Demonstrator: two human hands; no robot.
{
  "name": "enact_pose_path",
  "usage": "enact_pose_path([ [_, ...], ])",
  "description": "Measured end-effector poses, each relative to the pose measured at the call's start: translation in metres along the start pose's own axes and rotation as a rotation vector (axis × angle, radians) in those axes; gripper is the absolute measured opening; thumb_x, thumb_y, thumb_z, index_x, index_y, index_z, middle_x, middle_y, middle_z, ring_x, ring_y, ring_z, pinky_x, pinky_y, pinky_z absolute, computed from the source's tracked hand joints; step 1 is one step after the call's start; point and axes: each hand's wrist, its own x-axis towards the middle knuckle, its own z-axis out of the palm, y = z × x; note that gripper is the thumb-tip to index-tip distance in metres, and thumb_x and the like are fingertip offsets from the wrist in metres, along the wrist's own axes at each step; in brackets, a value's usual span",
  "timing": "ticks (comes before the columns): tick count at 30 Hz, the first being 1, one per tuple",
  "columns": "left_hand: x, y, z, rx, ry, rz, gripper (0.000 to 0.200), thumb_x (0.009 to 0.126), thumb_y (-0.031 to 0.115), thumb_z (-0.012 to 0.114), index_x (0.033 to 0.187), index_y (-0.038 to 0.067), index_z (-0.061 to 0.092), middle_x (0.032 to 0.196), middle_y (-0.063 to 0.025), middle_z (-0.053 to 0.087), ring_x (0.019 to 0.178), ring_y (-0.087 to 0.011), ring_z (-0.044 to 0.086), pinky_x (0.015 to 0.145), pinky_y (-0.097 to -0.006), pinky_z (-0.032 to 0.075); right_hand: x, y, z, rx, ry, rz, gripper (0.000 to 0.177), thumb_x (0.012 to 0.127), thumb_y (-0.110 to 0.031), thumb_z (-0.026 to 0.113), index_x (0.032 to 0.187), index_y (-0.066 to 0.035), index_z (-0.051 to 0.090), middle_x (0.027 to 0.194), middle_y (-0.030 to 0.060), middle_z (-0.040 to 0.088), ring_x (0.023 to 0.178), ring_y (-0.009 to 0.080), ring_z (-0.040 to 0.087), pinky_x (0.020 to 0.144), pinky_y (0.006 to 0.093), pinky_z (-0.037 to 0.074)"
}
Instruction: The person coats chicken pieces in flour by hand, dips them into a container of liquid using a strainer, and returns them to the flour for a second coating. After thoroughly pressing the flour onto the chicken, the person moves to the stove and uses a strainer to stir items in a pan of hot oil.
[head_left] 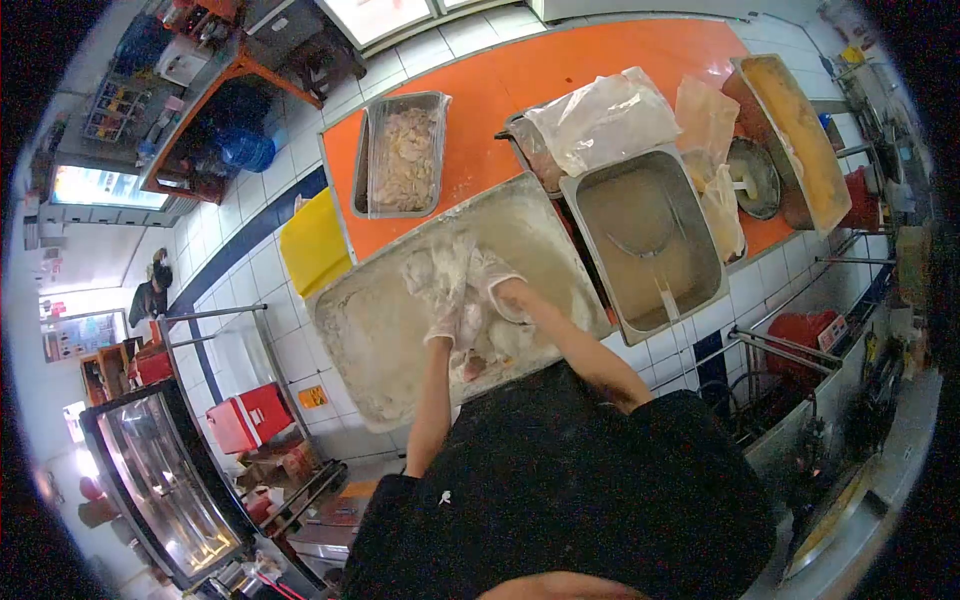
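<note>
Metal tray (430, 234) of pale powder (365, 340), pan (704, 222) of murky liquid (625, 205)

Tray (343, 362) lies open leftward; steel pan (622, 175) blocks rightward, its height unclear.

In the flour tray (346, 366), food pieces (505, 340) lie between and just below the hands. Behind the tray, on the table (490, 90), stands a meat container (365, 160); behind to its right, a plastic bag (610, 115). Just right of the tray is a liquid-filled tub (596, 245); farther right, beyond the tub, a round bowl (768, 200).
</note>
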Motion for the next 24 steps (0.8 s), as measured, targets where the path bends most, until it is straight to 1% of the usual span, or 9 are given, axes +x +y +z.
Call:
enact_pose_path([
  [3,0.01,0.019,-0.029,-0.054,0.034,0.023,0.045,0.083,0.024,0.047,0.124,0.005,0.041,0.118,-0.014,0.05,0.092,-0.0242,0.055,0.076,-0.0351,0.044,-0.001,-0.003,-0.006,0.473,0.033,-0.045,0.045,0.083,-0.041,0.048,0.1,0.0,0.056,0.094,0.0134,0.058,0.076,0.0217,0.053,0.069,0.0318,0.042],
  [5,0.017,0.035,-0.061,-0.416,-0.101,-0.426,0.051,0.085,0.026,0.046,0.13,0.007,0.031,0.119,-0.0145,0.048,0.094,-0.0236,0.055,0.076,-0.0334,0.045,-0.02,-0.084,-0.025,0.032,-0.058,0.17,0.05,0.083,-0.034,0.049,0.121,-0.002,0.044,0.118,0.0104,0.051,0.112,0.0217,0.044,0.096,0.0312,0.031],
  [8,-0.039,-0.044,-0.05,-0.178,0.111,-0.168,0.052,0.086,0.024,0.045,0.132,0.009,0.026,0.116,-0.0159,0.048,0.097,-0.0239,0.052,0.077,-0.0316,0.044,-0.06,-0.146,-0.039,-0.442,-0.002,0.396,0.048,0.08,-0.028,0.057,0.12,-0.003,0.046,0.118,0.0063,0.05,0.111,0.0179,0.044,0.095,0.0282,0.032],
  [10,-0.066,-0.053,-0.047,0.017,-0.052,-0.226,0.05,0.085,0.031,0.044,0.128,0.008,0.031,0.115,-0.0142,0.049,0.096,-0.023,0.052,0.078,-0.0315,0.044,-0.064,-0.097,-0.053,-0.688,-0.103,0.37,0.049,0.08,-0.029,0.056,0.12,-0.003,0.045,0.118,0.0069,0.05,0.111,0.0178,0.044,0.094,0.0281,0.032],
  [14,-0.079,-0.045,0.01,-0.026,-0.139,-0.15,0.052,0.084,0.044,0.041,0.122,0.007,0.04,0.112,-0.0109,0.051,0.096,-0.0214,0.052,0.081,-0.0313,0.044,-0.047,0.005,-0.024,-0.103,-0.149,0.03,0.051,0.081,-0.032,0.056,0.121,-0.003,0.044,0.117,0.0081,0.051,0.111,0.0176,0.044,0.094,0.0278,0.033],
  [17,-0.058,-0.068,0.045,0.145,0.051,0.204,0.058,0.083,0.053,0.039,0.117,0.006,0.046,0.11,-0.0084,0.053,0.096,-0.0201,0.052,0.082,-0.0312,0.044,-0.022,0.014,0.014,0.2,-0.137,-0.079,0.052,0.081,-0.033,0.056,0.122,-0.004,0.044,0.117,0.009,0.051,0.111,0.0174,0.044,0.093,0.0276,0.033],
  [18,-0.058,-0.064,0.038,-0.284,-0.134,-0.059,0.059,0.083,0.054,0.039,0.117,0.006,0.046,0.11,-0.0078,0.053,0.096,-0.0198,0.052,0.084,-0.0317,0.043,-0.022,0.007,0.014,0.201,-0.143,-0.083,0.052,0.081,-0.033,0.056,0.122,-0.004,0.044,0.117,0.009,0.051,0.111,0.0174,0.044,0.093,0.0276,0.033],
  [20,-0.032,0.06,-0.056,-1.41,0.02,-0.828,0.061,0.083,0.056,0.038,0.118,0.007,0.045,0.111,-0.0065,0.053,0.095,-0.019,0.052,0.089,-0.0328,0.04,-0.034,-0.062,0.002,0.498,-0.213,0.058,0.044,0.079,-0.031,0.06,0.112,-0.003,0.052,0.107,0.0036,0.055,0.091,0.0168,0.052,0.08,0.0275,0.041],
  [24,-0.032,0.068,-0.092,-1.312,0.188,-0.603,0.06,0.083,0.057,0.036,0.113,0.007,0.051,0.104,-0.0045,0.057,0.088,-0.015,0.054,0.071,-0.0317,0.044,-0.032,-0.14,-0.006,-0.105,-0.217,-0.048,0.052,0.083,-0.04,0.05,0.121,-0.006,0.041,0.108,0.0147,0.054,0.099,0.0218,0.051,0.083,0.0327,0.04],
])
